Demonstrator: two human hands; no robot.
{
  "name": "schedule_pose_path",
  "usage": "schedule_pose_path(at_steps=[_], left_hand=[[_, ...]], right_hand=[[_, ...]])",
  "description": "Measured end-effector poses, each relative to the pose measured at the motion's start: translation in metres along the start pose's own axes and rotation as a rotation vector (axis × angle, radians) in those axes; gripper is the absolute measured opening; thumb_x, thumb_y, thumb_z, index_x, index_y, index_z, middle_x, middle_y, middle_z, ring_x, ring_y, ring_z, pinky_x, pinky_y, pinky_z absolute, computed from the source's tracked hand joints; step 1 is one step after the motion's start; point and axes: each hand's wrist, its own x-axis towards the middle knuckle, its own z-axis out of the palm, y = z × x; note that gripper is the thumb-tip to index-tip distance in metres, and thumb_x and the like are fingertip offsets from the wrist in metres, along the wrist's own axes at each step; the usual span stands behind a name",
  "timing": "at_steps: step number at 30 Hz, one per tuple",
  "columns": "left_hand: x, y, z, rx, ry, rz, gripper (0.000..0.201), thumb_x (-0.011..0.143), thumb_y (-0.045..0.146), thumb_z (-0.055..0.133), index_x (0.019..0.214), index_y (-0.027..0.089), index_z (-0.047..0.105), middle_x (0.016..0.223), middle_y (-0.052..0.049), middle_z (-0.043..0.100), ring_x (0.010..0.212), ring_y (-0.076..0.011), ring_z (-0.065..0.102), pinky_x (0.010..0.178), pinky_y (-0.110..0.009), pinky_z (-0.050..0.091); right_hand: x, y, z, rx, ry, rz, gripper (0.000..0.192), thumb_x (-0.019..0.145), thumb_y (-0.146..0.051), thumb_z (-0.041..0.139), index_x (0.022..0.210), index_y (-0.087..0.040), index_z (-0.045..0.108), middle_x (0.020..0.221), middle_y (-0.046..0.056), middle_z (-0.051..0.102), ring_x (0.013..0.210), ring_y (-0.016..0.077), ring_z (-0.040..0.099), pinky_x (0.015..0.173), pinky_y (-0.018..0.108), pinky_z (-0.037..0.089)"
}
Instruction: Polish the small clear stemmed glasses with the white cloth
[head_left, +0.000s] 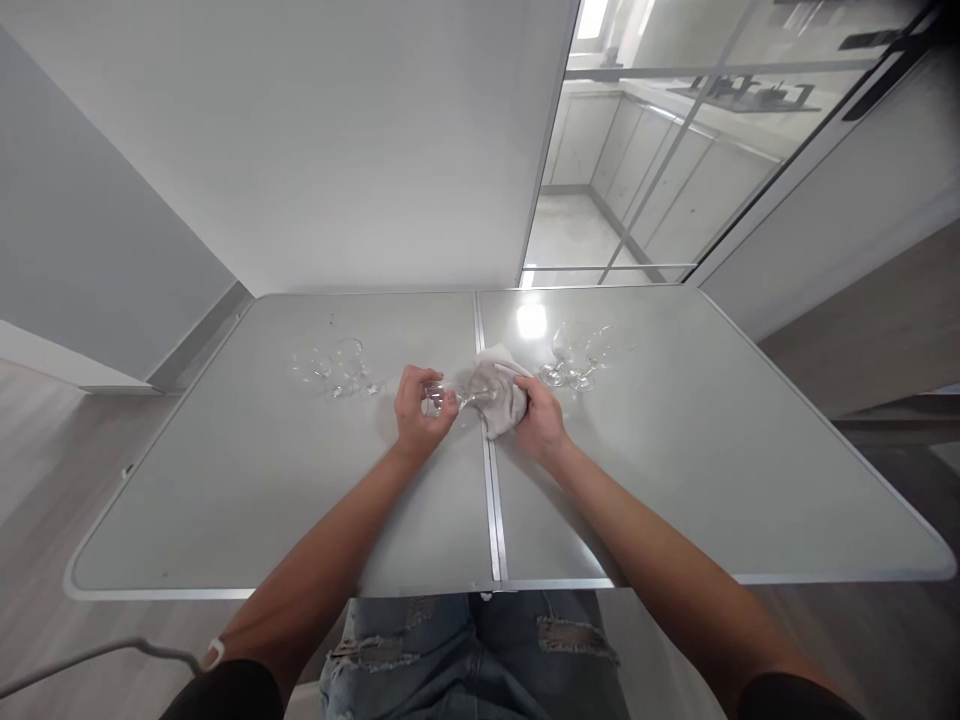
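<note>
Over the middle of the table, my left hand is closed round the bowl of a clear stemmed glass, which lies sideways with its stem pointing right. My right hand grips a whitish cloth. The foot end of the glass rests against the cloth, and part of it is hard to make out through the clear material. Right of the cloth stand more stemmed glasses, close to my right hand. A further group of clear glasses is to the left of my left hand.
The pale folding table has a metal seam down its middle and a light rim. Behind it rises a white wall. A glass-paned door stands at the back right. A grey cable runs at lower left.
</note>
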Motion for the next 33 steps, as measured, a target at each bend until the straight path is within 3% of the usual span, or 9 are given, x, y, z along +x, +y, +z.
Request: schedule_pose_path(at_steps=[3,7,11,14,20,25,29,33], left_hand=[[0.0002,-0.0007,0.0002,0.022,0.007,0.021,0.021,0.084,0.027,0.063,0.103,0.021,0.054,0.092,-0.004,0.056,0.075,-0.0143,0.057,0.059,-0.026,0.049],[0.0018,-0.0038,-0.0018,0.069,0.074,-0.077,0.020,0.085,0.026,0.061,0.103,0.020,0.054,0.095,-0.004,0.056,0.075,-0.0134,0.057,0.062,-0.026,0.051],[0.0008,-0.0018,-0.0010,0.002,-0.028,-0.003,0.019,0.084,0.026,0.063,0.101,0.021,0.055,0.091,-0.003,0.054,0.069,-0.0120,0.055,0.057,-0.024,0.049],[0.0013,0.0006,0.0003,-0.014,-0.067,0.048,0.019,0.084,0.026,0.065,0.101,0.021,0.056,0.089,-0.002,0.054,0.064,-0.0102,0.052,0.055,-0.024,0.048],[0.0054,-0.0049,-0.0017,0.048,0.069,-0.028,0.021,0.087,0.027,0.064,0.105,0.020,0.056,0.096,-0.004,0.054,0.074,-0.0123,0.057,0.061,-0.025,0.051],[0.0010,-0.0039,0.0007,0.014,-0.081,0.055,0.023,0.086,0.031,0.065,0.103,0.021,0.055,0.092,-0.003,0.054,0.065,-0.0098,0.053,0.057,-0.024,0.049],[0.0029,-0.0027,-0.0002,0.076,0.016,0.018,0.023,0.086,0.032,0.066,0.103,0.020,0.057,0.091,-0.004,0.054,0.070,-0.0122,0.055,0.059,-0.026,0.050],[0.0045,-0.0047,-0.0014,0.053,0.026,-0.019,0.021,0.087,0.032,0.064,0.102,0.020,0.056,0.092,-0.004,0.053,0.071,-0.0123,0.055,0.058,-0.025,0.050]], right_hand=[[-0.0007,0.0008,0.0003,-0.039,0.011,0.036,0.009,0.077,-0.031,0.072,0.076,-0.023,0.068,0.079,0.000,0.067,0.084,0.0187,0.061,0.074,0.031,0.050],[-0.0018,0.0063,-0.0008,-0.081,-0.008,0.060,0.016,0.075,-0.031,0.074,0.067,-0.023,0.063,0.071,0.000,0.063,0.077,0.0182,0.058,0.069,0.031,0.049],[-0.0006,0.0053,-0.0014,-0.058,0.016,-0.050,0.010,0.076,-0.034,0.072,0.077,-0.024,0.068,0.082,0.000,0.068,0.086,0.0203,0.061,0.075,0.033,0.050],[0.0000,0.0049,-0.0007,-0.089,0.028,-0.034,0.011,0.075,-0.034,0.073,0.076,-0.024,0.067,0.080,0.000,0.068,0.085,0.0206,0.060,0.074,0.033,0.050],[-0.0015,0.0068,0.0017,-0.040,-0.027,0.058,0.012,0.076,-0.032,0.072,0.071,-0.023,0.066,0.078,0.001,0.066,0.083,0.0189,0.060,0.076,0.031,0.050],[-0.0006,0.0033,0.0016,-0.014,0.061,-0.008,0.009,0.076,-0.032,0.072,0.079,-0.024,0.070,0.089,0.001,0.070,0.093,0.0203,0.061,0.083,0.032,0.050],[-0.0024,0.0042,0.0025,-0.044,0.003,0.082,0.010,0.075,-0.030,0.073,0.072,-0.023,0.067,0.078,0.000,0.067,0.085,0.0198,0.061,0.079,0.032,0.050],[-0.0031,0.0028,0.0037,-0.004,0.015,0.021,0.010,0.076,-0.032,0.072,0.074,-0.024,0.067,0.083,0.001,0.069,0.089,0.0206,0.062,0.080,0.033,0.050]])
